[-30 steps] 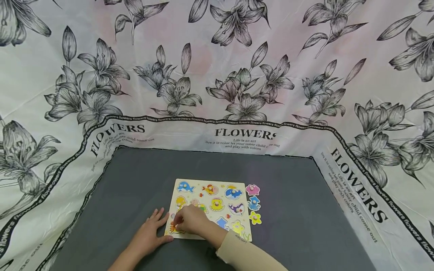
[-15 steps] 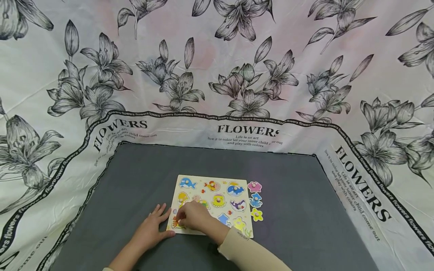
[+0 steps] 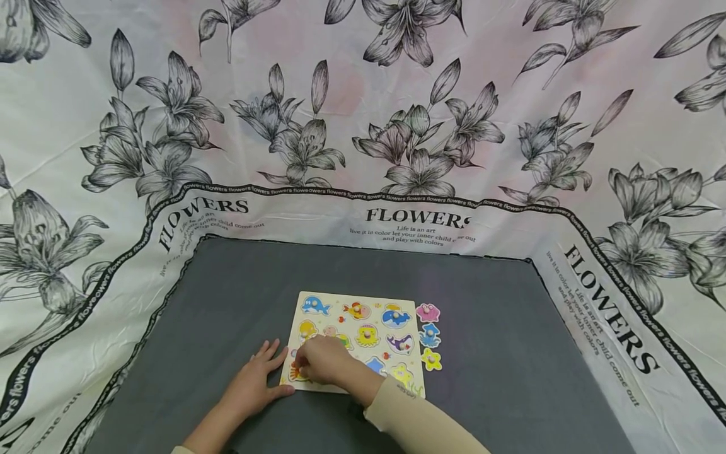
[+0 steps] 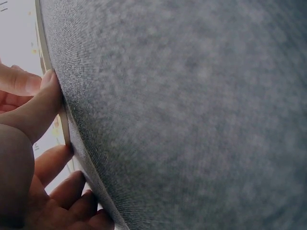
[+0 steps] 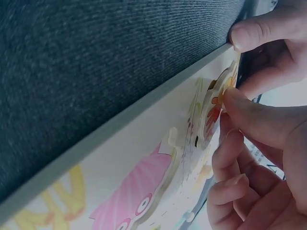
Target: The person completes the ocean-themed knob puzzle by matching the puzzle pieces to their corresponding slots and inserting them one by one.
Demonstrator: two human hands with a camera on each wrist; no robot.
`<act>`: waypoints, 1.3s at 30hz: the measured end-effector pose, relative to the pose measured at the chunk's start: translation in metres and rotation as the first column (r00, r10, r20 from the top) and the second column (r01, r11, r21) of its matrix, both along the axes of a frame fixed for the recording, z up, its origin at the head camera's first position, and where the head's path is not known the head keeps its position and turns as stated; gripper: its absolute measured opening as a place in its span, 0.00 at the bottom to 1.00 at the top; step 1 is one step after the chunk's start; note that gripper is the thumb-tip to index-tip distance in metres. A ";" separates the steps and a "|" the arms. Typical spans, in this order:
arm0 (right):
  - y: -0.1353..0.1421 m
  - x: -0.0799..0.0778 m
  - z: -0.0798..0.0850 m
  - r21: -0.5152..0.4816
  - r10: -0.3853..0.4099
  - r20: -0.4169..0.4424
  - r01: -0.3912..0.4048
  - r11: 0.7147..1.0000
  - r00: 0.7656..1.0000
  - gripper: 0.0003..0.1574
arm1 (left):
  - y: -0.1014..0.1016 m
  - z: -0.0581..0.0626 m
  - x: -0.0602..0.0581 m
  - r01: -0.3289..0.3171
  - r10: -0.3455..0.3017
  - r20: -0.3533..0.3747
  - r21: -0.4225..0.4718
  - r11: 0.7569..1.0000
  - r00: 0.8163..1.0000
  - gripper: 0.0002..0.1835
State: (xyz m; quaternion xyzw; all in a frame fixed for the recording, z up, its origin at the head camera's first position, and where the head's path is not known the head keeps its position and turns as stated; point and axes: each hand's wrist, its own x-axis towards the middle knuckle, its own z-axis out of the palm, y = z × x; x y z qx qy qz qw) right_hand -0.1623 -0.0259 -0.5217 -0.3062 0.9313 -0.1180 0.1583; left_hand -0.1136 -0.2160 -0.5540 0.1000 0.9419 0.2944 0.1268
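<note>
A wooden puzzle board [image 3: 334, 301] with sea-animal shapes lies on the grey table. My right hand [image 3: 326, 360] reaches over its near left corner and pinches an orange-red puzzle piece [image 5: 214, 112] between thumb and fingers. In the right wrist view that piece sits slightly raised and askew over its recess, a dark gap showing along its edge. My left hand [image 3: 252, 384] rests at the board's left side with fingers spread, the thumb [image 4: 41, 108] against the near edge and the index fingertip by the left edge. My right hand and forearm hide part of the board's near row.
Along the board's right side lie three loose pieces: a pink one [image 3: 428, 313], a blue one [image 3: 430, 335] and a yellow star [image 3: 432, 359]. Several knobbed pieces sit in the board, among them a yellow octopus [image 3: 367, 335]. Flower-printed cloth [image 3: 306, 214] borders the grey table [image 3: 499, 328].
The whole head view has shifted slightly up and right. Both hands stay at the same places on the board, the right still pinching the orange-red piece.
</note>
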 end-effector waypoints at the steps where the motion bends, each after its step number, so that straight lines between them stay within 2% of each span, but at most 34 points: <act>1: 0.000 0.000 0.000 0.001 0.002 -0.004 -0.002 1.000 1.000 0.03 | 0.000 0.001 0.000 -0.001 0.001 -0.001 0.001 1.000 1.000 0.50; 15: 0.002 0.000 0.002 0.007 0.016 -0.009 -0.016 1.000 1.000 0.04 | 0.002 0.004 -0.002 0.003 -0.003 0.004 0.015 1.000 1.000 0.49; 22: 0.007 -0.002 -0.005 -0.076 0.035 0.034 -0.033 0.997 0.999 0.05 | 0.001 0.002 -0.002 0.003 -0.003 -0.004 0.011 1.000 1.000 0.49; 26: 0.011 -0.002 -0.003 -0.124 0.043 0.043 -0.038 0.992 0.998 0.10 | 0.000 0.000 0.000 0.009 -0.008 -0.011 0.015 1.000 1.000 0.49; 31: 0.022 -0.004 0.009 -0.181 -0.002 0.041 0.009 0.984 0.999 0.17 | -0.001 -0.002 0.001 -0.001 0.001 -0.012 -0.006 1.000 1.000 0.50; 34: 0.033 -0.006 0.019 -0.226 -0.037 0.018 0.040 0.973 0.999 0.15 | -0.001 -0.002 0.000 -0.007 0.007 -0.007 -0.021 1.000 1.000 0.50; 39: 0.056 -0.005 0.034 -0.293 -0.140 0.008 0.136 0.946 0.990 0.13 | 0.001 0.000 -0.002 -0.012 0.013 0.015 -0.023 1.000 1.000 0.51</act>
